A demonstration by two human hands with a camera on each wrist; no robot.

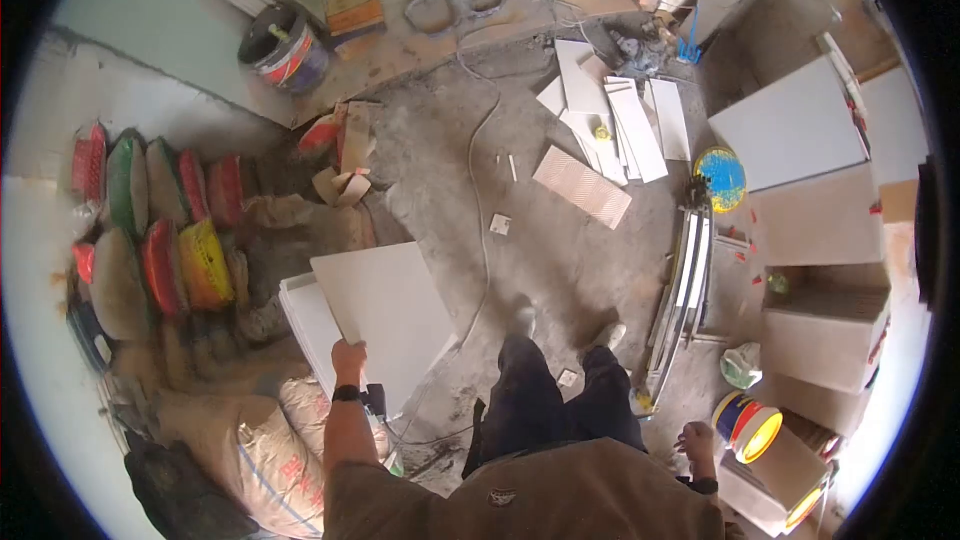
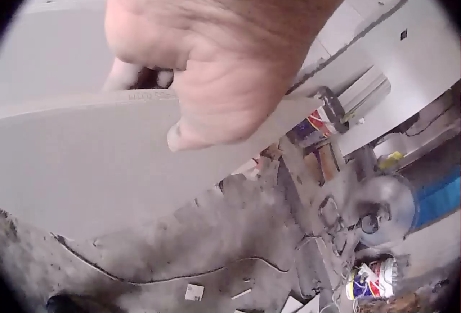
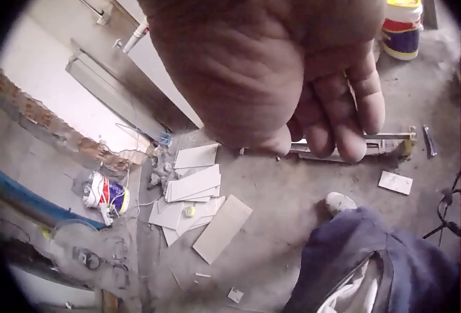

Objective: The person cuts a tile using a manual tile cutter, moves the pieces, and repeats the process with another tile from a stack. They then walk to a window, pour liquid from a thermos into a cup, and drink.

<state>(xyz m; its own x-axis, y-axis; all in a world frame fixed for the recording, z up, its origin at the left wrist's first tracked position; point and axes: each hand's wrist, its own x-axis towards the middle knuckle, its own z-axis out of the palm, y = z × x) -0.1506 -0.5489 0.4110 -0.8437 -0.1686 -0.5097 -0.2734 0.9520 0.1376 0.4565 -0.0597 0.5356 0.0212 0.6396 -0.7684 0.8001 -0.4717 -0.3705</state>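
My left hand (image 1: 348, 361) grips the edge of a large pale tile (image 1: 392, 302), thumb (image 2: 189, 139) on its near face and fingers over the far side. This tile leans away from other white tiles (image 1: 308, 318) standing behind it, with a gap between them in the left wrist view. On the other side of my body hangs my right hand (image 1: 695, 440), its fingers (image 3: 338, 122) loosely bent around nothing. Close to that hand is a white, blue and red bucket (image 1: 748, 427) with a yellow lid.
Filled sacks (image 1: 275, 460) lie at the left, with several colourful bags (image 1: 160, 260) along the wall. Cut tile pieces (image 1: 610, 120) are scattered ahead, and a cable (image 1: 474, 170) crosses the floor. A long tile cutter (image 1: 675, 305) and cardboard boxes (image 1: 820, 220) stand at the right.
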